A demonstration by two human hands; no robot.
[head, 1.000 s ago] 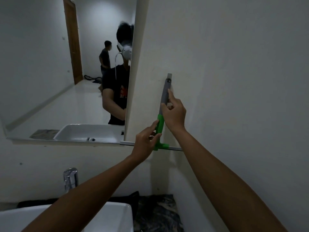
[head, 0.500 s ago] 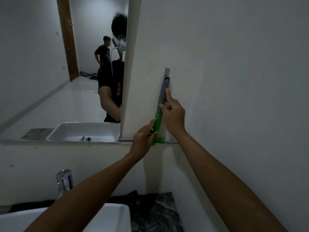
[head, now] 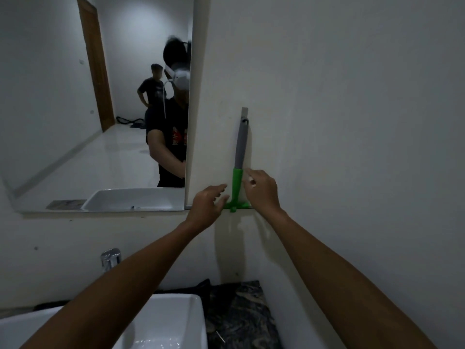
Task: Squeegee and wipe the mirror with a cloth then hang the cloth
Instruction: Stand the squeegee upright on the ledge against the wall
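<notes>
1. Both hands were raised to the side wall (head: 352,122) beside the mirror (head: 100,122), flanking a squeegee (head: 239,157) that hung there.
2. The left hand (head: 207,205) was loosely spread and held nothing, its fingertips just beside the green lower part of the tool.
3. The right hand (head: 261,190) was half curled and also held nothing, close to the green section on the other side; whether it touched could not be told.
4. The squeegee hung upright, grey handle on top, caught on a small wall hook (head: 244,114), with its crossbar at the bottom, level with the mirror's lower edge.
5. It looked like light, rigid plastic, likely easy to lift in one hand. The grey handle seemed the best place to grip; the thin blade edge probably bends and should be spared.
6. No cloth could be picked out with certainty; something dark lay on the counter (head: 241,318) beside the white sink (head: 163,323).
7. A tap (head: 110,258) stood behind the sink.
</notes>
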